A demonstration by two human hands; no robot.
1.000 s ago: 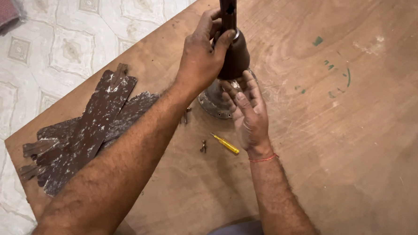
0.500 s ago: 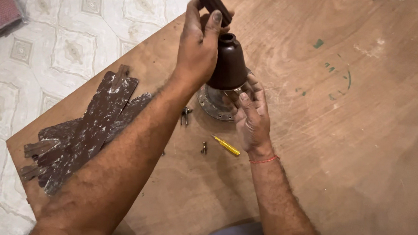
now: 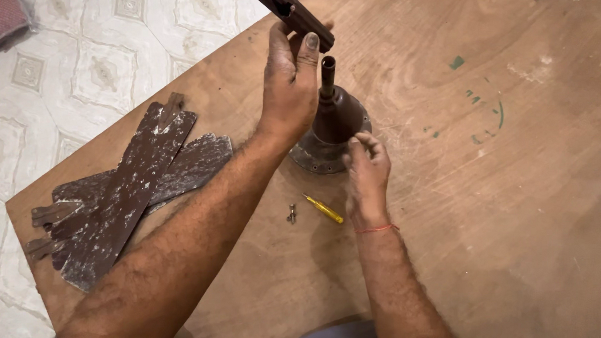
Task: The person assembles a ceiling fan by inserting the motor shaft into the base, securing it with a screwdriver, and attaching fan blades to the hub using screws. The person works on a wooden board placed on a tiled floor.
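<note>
Left hand (image 3: 290, 81) grips brown down-rod (image 3: 292, 14), lifted off fan motor (image 3: 332, 130) mid-bench (image 3: 519, 234); right hand (image 3: 366, 166) pinches motor cup. Best to steady the motor and pull the rod straight.

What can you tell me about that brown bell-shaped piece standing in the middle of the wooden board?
The brown bell-shaped cover looks like dusty metal or plastic. It stands upright on a round grey disc with small holes, and a short tube pokes from its top. The right hand touches its lower side; the left hand lies against it, gripping a dark rod.
</note>
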